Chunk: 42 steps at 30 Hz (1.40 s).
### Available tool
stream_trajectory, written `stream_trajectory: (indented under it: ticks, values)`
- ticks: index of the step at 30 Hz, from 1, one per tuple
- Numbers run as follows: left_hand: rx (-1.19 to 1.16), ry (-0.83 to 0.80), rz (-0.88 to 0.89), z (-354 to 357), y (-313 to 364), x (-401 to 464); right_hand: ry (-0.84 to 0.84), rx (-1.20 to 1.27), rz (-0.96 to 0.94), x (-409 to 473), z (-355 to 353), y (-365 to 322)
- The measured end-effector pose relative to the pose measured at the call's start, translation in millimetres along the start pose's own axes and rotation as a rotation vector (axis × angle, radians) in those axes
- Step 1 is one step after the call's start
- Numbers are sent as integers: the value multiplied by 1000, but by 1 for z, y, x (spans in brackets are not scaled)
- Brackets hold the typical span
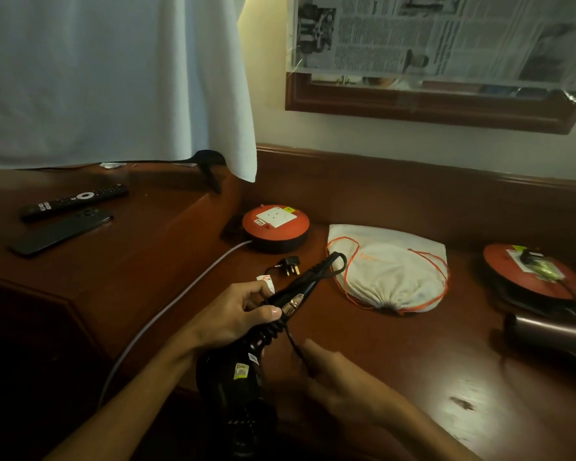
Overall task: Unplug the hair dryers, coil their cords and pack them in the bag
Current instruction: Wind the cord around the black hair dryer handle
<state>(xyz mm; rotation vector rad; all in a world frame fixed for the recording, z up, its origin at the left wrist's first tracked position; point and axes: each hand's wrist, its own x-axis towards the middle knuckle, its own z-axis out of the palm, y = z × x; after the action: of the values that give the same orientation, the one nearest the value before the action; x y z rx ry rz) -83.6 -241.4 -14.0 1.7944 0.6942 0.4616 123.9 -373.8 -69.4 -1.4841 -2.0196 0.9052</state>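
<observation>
The black hair dryer [243, 371] sits low in front of the white drawstring bag [393, 277], held above the desk [413, 361], with its handle pointing up toward the bag. Its cord [330, 267] loops off the handle tip, and the plug [290, 262] lies loose on the desk just beside the bag, on the side toward the red socket reel [275, 226].

The likely trouble is the free plug: if the cord is pulled quickly it could drag across the desk and snag, or the loops could come out uneven and slip off. The bag's mouth also looks cinched, so packing may stall.

The left hand [243, 311] is curled round the dryer's handle, thumb pressed on top. The right hand [336, 371] is half open and blurred; a strand of cord runs down to its fingers, but a firm pinch cannot be confirmed. A second dryer [552, 334] lies beyond the bag, beside another reel [532, 271].
</observation>
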Motion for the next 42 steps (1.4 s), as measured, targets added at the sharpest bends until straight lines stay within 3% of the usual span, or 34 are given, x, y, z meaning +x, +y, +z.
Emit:
stream_trajectory:
  ticks: [3, 6, 11, 15, 18, 23, 29, 31, 32, 34, 35, 37, 39, 42]
  values:
    - [-41, 38, 1, 3, -2, 4, 86, -183, 13, -3, -10, 0]
    - [-134, 103, 19, -4, 2, 8, 247, -157, 10, -2, -17, 5]
    - [-273, 201, 83, -31, 17, 4, 372, 62, 57, -14, -52, 25]
    - [-243, 261, 112, -46, 20, 3, 546, 421, 27, -34, -80, 27]
    - [-168, 276, 90, -43, 11, 5, 472, 610, 24, -42, -97, 22]
    - [-229, 264, 60, -41, -2, 8, 261, 463, 216, -42, -113, 48]
    - [149, 212, 120, -19, 12, 14, 1, -430, 501, -26, -150, 36]
    - [289, 228, 160, -16, 20, 17, 174, -555, 561, -43, -176, -9]
    - [320, 240, 175, -15, 24, 20, 350, -568, 512, -55, -186, -36]
    - [315, 260, 187, -15, 29, 25, 701, -397, 322, -68, -174, -82]
    - [298, 265, 186, -14, 30, 28, 757, -285, 238, -66, -152, -96]
    - [248, 246, 178, -11, 32, 32, 681, -162, 227, -48, -100, -102]
    - [206, 234, 181, -6, 34, 34, 589, -105, 336, -19, -52, -77]
    - [158, 191, 164, -3, 31, 34, 732, -43, 287, 25, -16, -40]
